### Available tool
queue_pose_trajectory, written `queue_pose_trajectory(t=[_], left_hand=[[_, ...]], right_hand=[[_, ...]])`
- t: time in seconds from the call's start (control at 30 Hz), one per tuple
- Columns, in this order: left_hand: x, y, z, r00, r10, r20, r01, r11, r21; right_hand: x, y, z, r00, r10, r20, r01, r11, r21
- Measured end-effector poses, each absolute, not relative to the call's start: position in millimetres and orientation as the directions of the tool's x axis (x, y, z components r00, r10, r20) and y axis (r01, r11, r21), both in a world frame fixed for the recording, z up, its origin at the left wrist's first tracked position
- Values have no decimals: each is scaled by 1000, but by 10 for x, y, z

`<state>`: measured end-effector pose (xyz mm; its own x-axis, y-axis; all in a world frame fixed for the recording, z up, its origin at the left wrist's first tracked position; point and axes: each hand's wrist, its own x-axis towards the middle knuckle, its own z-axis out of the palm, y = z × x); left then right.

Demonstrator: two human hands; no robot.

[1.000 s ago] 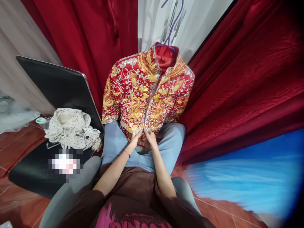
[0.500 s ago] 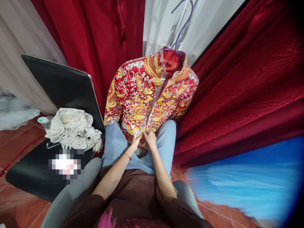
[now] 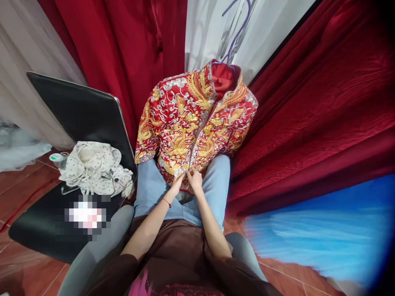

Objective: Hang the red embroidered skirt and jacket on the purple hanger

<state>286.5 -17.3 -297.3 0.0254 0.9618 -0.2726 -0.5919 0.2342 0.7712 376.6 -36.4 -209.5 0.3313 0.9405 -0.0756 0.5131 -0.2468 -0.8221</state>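
A red jacket (image 3: 180, 119) with gold and silver embroidery leans upright against my knees, its hem between my thighs. A purple hanger (image 3: 239, 33) sticks up out of its collar. My left hand (image 3: 177, 183) is closed on the lower front edge of the jacket, near the hem. Right beside it, my right hand (image 3: 195, 180) pinches the same front edge, the fingertips of both hands almost touching. Whatever small fastening lies between the fingertips is too small to make out. Above the hands, the two front edges meet up to about the chest and part toward the collar.
A black chair (image 3: 74, 111) stands at my left, bearing a white dotted cloth bag (image 3: 89, 164) and a blurred-out item. Dark red curtains (image 3: 324, 102) hang ahead and to the right. Blue tulle (image 3: 308, 230) spreads over the tiled floor at right; white tulle (image 3: 21, 146) lies far left.
My right hand has shifted very slightly up along the jacket's front edge. The left hand keeps its hold, and the jacket stays in place.
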Motion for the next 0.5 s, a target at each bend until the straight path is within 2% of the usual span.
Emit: queue_pose_trajectory(t=[0.27, 0.4, 0.5], left_hand=[[2866, -223, -2935, 106, 937, -333, -613, 325, 720], [2856, -246, -2877, 142, 938, -315, -582, 337, 740], [2853, -255, -2859, 110, 941, -319, -545, 326, 773]], right_hand=[[3767, -403, -2026, 173, 956, -237, 320, -282, -904], [3783, -411, -1982, 144, 952, -270, 213, -296, -931], [3768, -407, -1980, 146, 946, -290, 153, -311, -938]])
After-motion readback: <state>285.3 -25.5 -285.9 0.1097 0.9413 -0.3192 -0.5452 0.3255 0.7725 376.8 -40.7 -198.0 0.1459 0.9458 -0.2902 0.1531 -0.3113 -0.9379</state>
